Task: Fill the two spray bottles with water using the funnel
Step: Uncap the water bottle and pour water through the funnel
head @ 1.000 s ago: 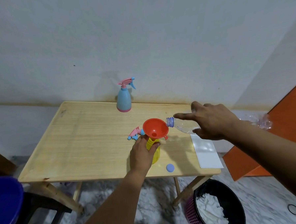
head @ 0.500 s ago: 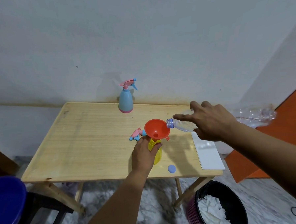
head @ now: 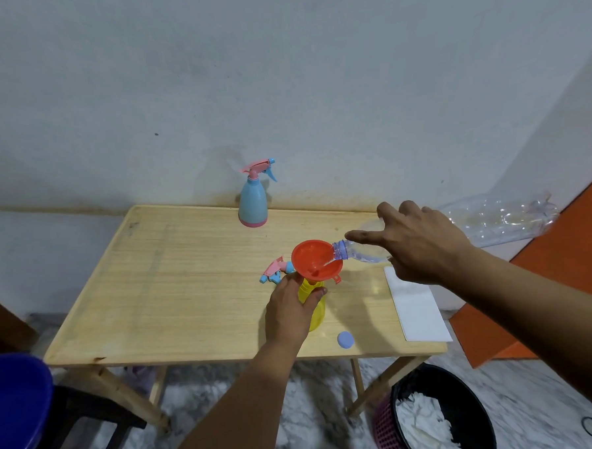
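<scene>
Our left fingers (head: pixel 317 293) wrap the neck of the yellow spray bottle (head: pixel 315 309), which stands on the tabletop (head: pixel 175 299) with the red funnel (head: pixel 316 260) seated in its mouth. Our right hand (head: pixel 416 249) grips the tilted water bottle (head: pixel 361 251), index finger stretched along it, its mouth at the funnel rim, water running in. Tilting faster may overflow the funnel; a loosened left grip could tip it. The blue spray bottle (head: pixel 252 206) waits capped at the far edge, well apart.

Lighting dim, even, cool. Soft shadows fall on the wall (head: pixel 279 70) behind the desk (head: pixel 174 285). No glare. Wide-angle bending at frame edges; slight softness near the desk's far corners.
</scene>
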